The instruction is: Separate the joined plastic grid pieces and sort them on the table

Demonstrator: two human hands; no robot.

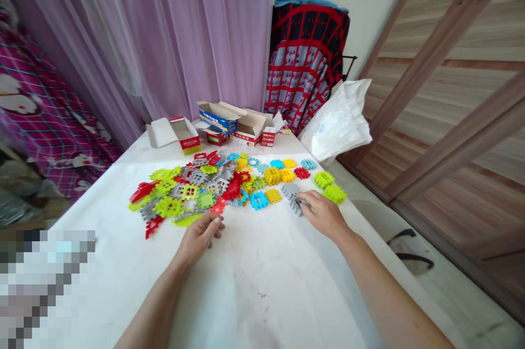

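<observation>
Square interlocking plastic tiles with notched edges are spread over the white table [262, 283]. My right hand [324, 212] pinches a grey tile [296, 207] at the edge of a small grey group [289, 190]. My fingers partly cover the tile. My left hand [203, 234] hovers at the front of the mixed pile, its fingers loosely curled together and no tile showing in them. Close to it are a red tile [219, 205] and a lime-green tile [187, 221]. Yellow tiles [273, 175] and a blue tile [258, 201] lie left of the grey group.
Lime-green tiles [335, 193] sit at the table's right edge. Behind the pile stand a red box [191, 143], a blue box [217, 121] and other opened cartons. A white plastic bag [338, 124] rests at the back right corner. Wooden wardrobe doors [451, 119] flank the right side.
</observation>
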